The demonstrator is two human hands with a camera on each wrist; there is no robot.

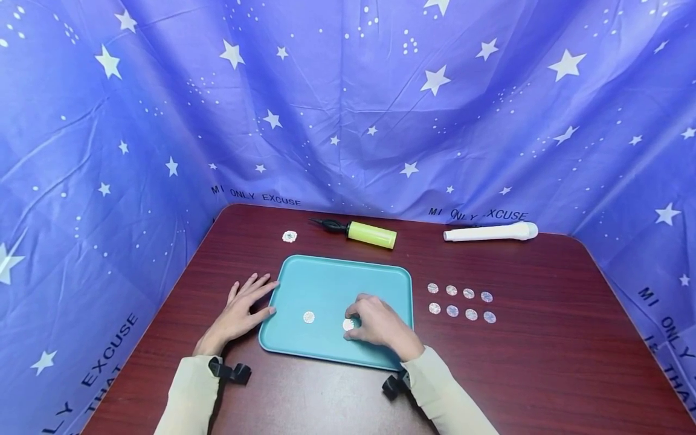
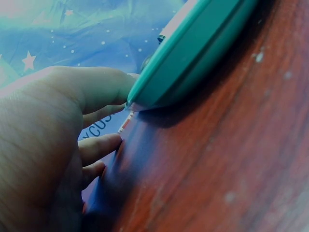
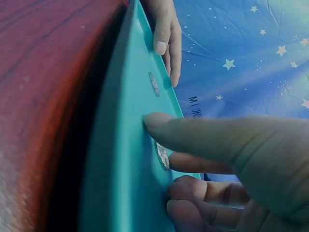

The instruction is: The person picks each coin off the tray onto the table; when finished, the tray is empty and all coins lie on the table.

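Observation:
A teal tray lies on the dark red table. Two silver discs are in it: one lies alone, and the other sits under the fingertips of my right hand. In the right wrist view my thumb and curled fingers close round this disc, which lies flat on the tray floor. My left hand rests flat on the table with straight fingers. Its thumb touches the tray's left rim.
Several more silver discs lie in two rows right of the tray. Behind the tray are a white ridged disc, a yellow-green pump with a black nozzle and a white cylinder. Blue star-print cloth walls in the table.

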